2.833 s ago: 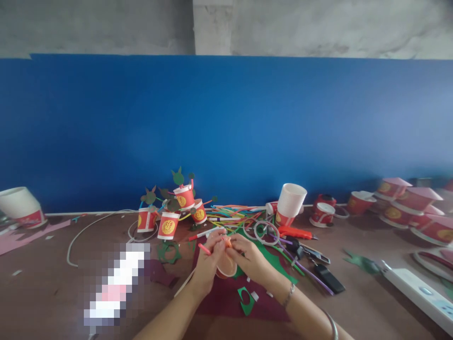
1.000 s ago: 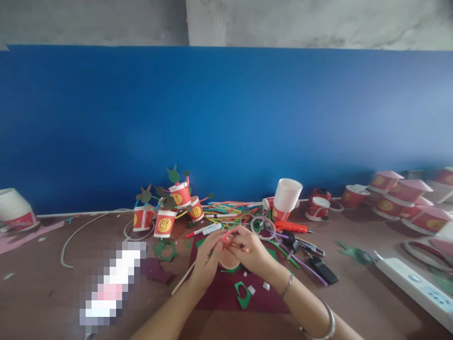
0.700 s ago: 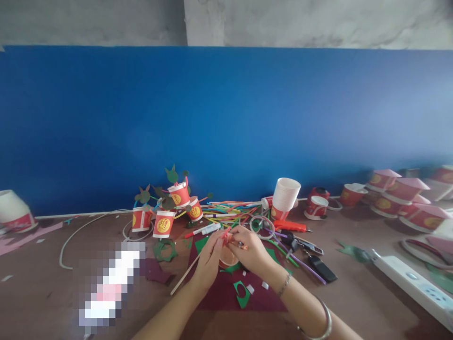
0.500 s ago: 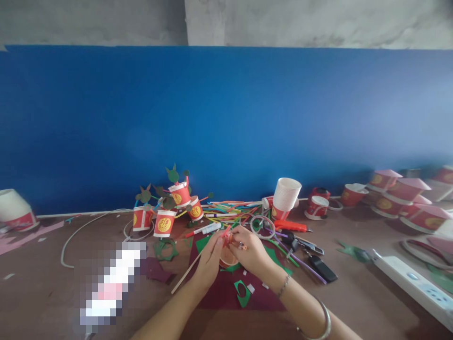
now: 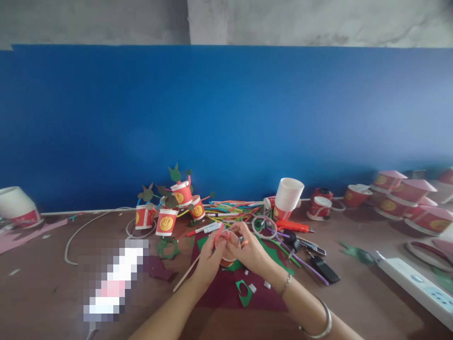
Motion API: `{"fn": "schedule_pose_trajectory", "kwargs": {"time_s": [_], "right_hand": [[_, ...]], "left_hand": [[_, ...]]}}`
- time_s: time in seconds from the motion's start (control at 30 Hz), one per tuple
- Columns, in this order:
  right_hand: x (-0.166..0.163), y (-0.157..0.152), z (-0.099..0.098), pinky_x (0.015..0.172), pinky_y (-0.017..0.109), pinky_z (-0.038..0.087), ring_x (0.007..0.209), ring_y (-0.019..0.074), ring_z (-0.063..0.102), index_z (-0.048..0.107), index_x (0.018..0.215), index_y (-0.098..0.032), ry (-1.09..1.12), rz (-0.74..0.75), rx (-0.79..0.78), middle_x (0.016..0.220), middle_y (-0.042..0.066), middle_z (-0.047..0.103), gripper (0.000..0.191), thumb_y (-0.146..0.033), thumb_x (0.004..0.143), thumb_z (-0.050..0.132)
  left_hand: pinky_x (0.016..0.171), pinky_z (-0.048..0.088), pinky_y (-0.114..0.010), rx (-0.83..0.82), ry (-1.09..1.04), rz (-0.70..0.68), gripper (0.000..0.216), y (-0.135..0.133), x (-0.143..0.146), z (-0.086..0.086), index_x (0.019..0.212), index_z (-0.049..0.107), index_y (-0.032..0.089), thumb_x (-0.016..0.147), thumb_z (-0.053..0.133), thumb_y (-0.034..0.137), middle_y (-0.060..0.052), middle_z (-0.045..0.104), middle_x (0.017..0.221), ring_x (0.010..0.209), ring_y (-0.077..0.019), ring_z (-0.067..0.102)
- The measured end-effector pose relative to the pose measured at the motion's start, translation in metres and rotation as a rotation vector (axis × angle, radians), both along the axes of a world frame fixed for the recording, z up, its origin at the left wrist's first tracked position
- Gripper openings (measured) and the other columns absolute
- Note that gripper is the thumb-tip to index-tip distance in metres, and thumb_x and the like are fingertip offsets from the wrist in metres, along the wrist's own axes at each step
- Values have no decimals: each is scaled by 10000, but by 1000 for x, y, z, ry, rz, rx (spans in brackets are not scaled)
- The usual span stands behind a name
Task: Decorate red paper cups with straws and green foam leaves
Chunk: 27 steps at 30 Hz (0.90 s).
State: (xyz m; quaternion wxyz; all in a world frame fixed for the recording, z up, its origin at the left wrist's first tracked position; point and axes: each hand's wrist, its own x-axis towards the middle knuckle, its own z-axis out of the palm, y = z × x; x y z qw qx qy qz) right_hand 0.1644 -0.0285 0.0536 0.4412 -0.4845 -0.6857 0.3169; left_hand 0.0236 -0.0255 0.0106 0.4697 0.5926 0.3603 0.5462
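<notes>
Both of my hands meet around a paper cup [image 5: 229, 261] in front of me, its mouth facing up towards me. A short red straw [image 5: 219, 232] sticks up at the fingers of my left hand [image 5: 209, 255], which is closed on it against the cup's rim. My right hand [image 5: 249, 248] is closed on the cup's other side, fingers bent over the rim. Something small and orange shows beside those fingers. The fingertips partly cover the inside of the cup. Beneath lie a dark red sheet [image 5: 212, 295] and green paper scraps [image 5: 244, 298].
Decorated cups [image 5: 166, 222] stand back left. Behind my hands are colourful straws [image 5: 231, 208] and markers [image 5: 201, 230]. A cup stack [image 5: 288, 198], an orange cutter [image 5: 292, 226], tape rings [image 5: 264, 227] and keys [image 5: 297, 243] lie right. A power strip [image 5: 414, 281] sits far right.
My hands have shifted slightly, and more of the cup's mouth now shows between them. The red straw now stands more upright at my left fingers. The whole view has moved slightly.
</notes>
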Motion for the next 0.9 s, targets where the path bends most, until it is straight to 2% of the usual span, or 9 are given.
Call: {"fn": "schedule_pose_trajectory", "kwargs": {"time_s": [0.07, 0.17, 0.27, 0.37, 0.57, 0.73, 0.83, 0.9], "right_hand": [[1, 0, 1, 798, 308, 480, 919, 182, 580, 514, 1093, -211, 100, 61, -19, 1009, 47, 608, 357, -250, 751, 609], [2, 0, 2, 927, 348, 439, 1072, 218, 549, 581, 1090, -203, 199, 195, -48, 1115, 81, 590, 347, -377, 792, 614], [1, 0, 0, 967, 374, 420, 1127, 249, 528, 667, 1006, -202, 224, 229, -102, 1215, 108, 543, 395, -521, 780, 615], [-1, 0, -3, 936, 366, 451, 1124, 248, 537, 694, 1002, -210, 253, 261, -174, 1311, 112, 475, 458, -594, 793, 558], [-3, -4, 2, 978, 342, 416, 1131, 227, 538, 715, 948, -203, 293, 302, -202, 1284, 90, 529, 466, -587, 851, 469], [0, -7, 10, 961, 360, 426, 1065, 227, 576, 714, 936, -198, 282, 308, -201, 1248, 88, 580, 474, -580, 864, 442], [1, -6, 9, 1000, 356, 387, 1096, 223, 558, 711, 913, -194, 283, 343, -191, 1181, 79, 618, 451, -564, 863, 458], [-1, -5, 8, 961, 344, 417, 1044, 216, 580, 697, 889, -186, 332, 331, -219, 1084, 75, 652, 431, -567, 837, 501]], "left_hand": [[1006, 392, -378, -2, 4, 14, 406, -1, 0, 1, 1159, 580, 177, 874, 489, 451, -92, 603, 1206, 1140, -236, 535], [1065, 336, -380, 37, 31, 26, 437, -6, 0, 6, 1200, 575, 200, 914, 389, 473, -81, 547, 1293, 1229, -224, 462], [1052, 357, -387, 92, 86, -65, 418, -10, 1, 12, 1150, 617, 194, 931, 367, 448, -90, 586, 1232, 1190, -227, 496], [1011, 406, -391, 82, 75, -140, 398, -13, 3, 17, 1133, 630, 182, 921, 410, 437, -100, 615, 1193, 1152, -240, 534], [1023, 415, -394, -14, 17, -180, 423, -16, 9, 24, 1164, 620, 175, 897, 454, 458, -103, 627, 1209, 1150, -243, 558], [1064, 381, -396, -51, 0, -202, 465, -20, 10, 22, 1184, 614, 194, 874, 464, 507, -97, 598, 1261, 1204, -245, 522], [1089, 347, -403, -62, 11, -208, 468, -20, 9, 23, 1199, 604, 200, 869, 475, 505, -90, 578, 1288, 1237, -245, 488], [1095, 336, -410, -69, -3, -215, 469, -21, 9, 25, 1190, 608, 194, 862, 487, 506, -94, 571, 1293, 1248, -253, 475]]}}
